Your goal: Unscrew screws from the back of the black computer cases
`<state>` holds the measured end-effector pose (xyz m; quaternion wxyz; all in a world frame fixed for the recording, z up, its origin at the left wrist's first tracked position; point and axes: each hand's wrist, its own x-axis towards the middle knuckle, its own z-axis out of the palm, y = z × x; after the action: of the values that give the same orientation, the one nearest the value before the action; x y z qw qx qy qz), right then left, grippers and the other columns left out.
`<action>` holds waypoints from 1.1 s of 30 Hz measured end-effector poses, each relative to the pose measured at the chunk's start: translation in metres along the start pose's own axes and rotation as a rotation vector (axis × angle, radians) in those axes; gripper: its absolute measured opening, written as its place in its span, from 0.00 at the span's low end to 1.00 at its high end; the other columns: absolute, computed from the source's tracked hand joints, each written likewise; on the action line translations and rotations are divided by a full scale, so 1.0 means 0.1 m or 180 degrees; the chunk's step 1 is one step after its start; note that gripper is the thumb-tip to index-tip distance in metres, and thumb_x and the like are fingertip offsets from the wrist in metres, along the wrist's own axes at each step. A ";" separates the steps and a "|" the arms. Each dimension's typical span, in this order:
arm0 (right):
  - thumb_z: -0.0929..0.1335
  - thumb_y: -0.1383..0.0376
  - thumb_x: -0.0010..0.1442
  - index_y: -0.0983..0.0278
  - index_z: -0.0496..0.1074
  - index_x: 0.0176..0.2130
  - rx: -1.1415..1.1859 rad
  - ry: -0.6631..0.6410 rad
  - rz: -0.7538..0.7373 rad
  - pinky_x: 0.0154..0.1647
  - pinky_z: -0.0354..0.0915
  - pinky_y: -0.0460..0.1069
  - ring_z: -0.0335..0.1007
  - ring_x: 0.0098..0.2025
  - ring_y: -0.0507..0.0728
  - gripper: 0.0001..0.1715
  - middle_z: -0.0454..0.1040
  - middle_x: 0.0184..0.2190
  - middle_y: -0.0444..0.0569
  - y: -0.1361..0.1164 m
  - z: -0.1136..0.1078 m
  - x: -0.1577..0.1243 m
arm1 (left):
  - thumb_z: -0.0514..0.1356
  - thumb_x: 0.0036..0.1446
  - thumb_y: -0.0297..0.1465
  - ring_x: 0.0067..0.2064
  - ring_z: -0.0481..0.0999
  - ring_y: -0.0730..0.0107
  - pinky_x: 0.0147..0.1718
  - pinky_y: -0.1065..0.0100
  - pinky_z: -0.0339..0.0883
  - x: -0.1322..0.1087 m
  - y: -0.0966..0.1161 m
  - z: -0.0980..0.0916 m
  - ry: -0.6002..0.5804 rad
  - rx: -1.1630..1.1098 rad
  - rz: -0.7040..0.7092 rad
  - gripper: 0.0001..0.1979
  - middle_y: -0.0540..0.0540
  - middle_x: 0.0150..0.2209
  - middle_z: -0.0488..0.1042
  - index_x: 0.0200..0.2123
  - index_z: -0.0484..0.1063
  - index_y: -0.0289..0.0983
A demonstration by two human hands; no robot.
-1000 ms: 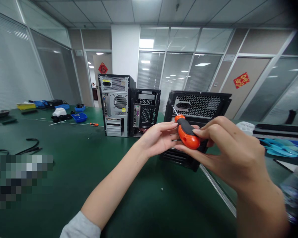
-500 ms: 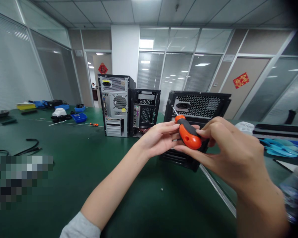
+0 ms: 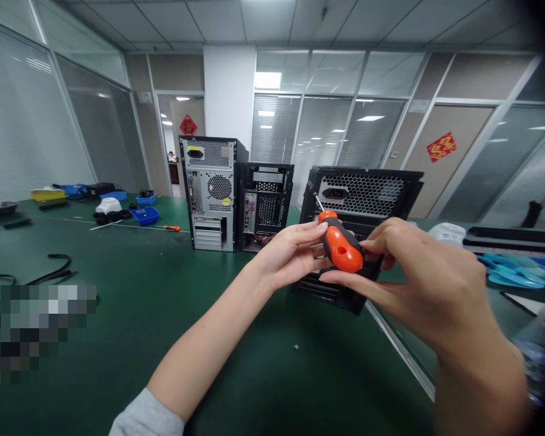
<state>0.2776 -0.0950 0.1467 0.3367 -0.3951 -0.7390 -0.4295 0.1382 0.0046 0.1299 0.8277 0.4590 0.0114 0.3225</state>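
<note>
Screwdriver point(image 3: 344, 248): tip at the rightmost computer case's point(image 3: 367, 194) rear panel
Your left hand point(image 3: 290, 257): closed on its neck
Your right hand point(image 3: 429, 281): bent loosely at the handle; firmness unclear
Progress: 1 small piece point(image 3: 296, 347) lies loose; what's left at the tip, unclear

You face a white pillar point(image 3: 229, 91) between an open doorway point(image 3: 167, 136) and glass partitions point(image 3: 324, 142) with venetian blinds point(image 3: 275, 160). A lit panel point(image 3: 267, 7) brightens the ceiling point(image 3: 163, 23) above your green tabletop point(image 3: 240, 369).
</note>
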 end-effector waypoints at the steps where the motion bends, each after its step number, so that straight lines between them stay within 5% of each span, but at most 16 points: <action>1: 0.69 0.51 0.57 0.61 0.60 0.32 0.0028 -0.0017 -0.0005 0.22 0.55 0.48 0.63 0.24 0.51 0.19 0.65 0.24 0.43 0.00 0.00 0.00 | 0.53 0.61 0.26 0.35 0.75 0.72 0.42 0.67 0.66 0.00 0.00 0.00 0.0016 -0.0001 -0.0002 0.10 0.42 0.35 0.76 0.41 0.73 0.30; 13: 0.67 0.51 0.59 0.61 0.61 0.33 0.0237 -0.0101 -0.0079 0.21 0.54 0.47 0.61 0.21 0.49 0.17 0.64 0.22 0.40 0.00 -0.07 0.02 | 0.57 0.59 0.28 0.32 0.72 0.76 0.37 0.71 0.65 0.00 -0.01 -0.01 0.0322 -0.0023 -0.0033 0.07 0.47 0.32 0.73 0.38 0.74 0.32; 33: 0.65 0.65 0.63 0.58 0.66 0.47 0.0385 -0.0723 -0.0217 0.24 0.58 0.44 0.62 0.27 0.48 0.12 0.66 0.37 0.44 -0.05 -0.14 0.00 | 0.57 0.59 0.31 0.29 0.70 0.77 0.33 0.72 0.64 -0.02 0.02 0.01 0.0482 0.0175 -0.0053 0.10 0.48 0.29 0.72 0.39 0.75 0.32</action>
<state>0.2761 -0.1096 0.1505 0.2594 -0.3948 -0.8099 -0.3478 0.1361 0.0036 0.1312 0.8143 0.4558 0.0867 0.3489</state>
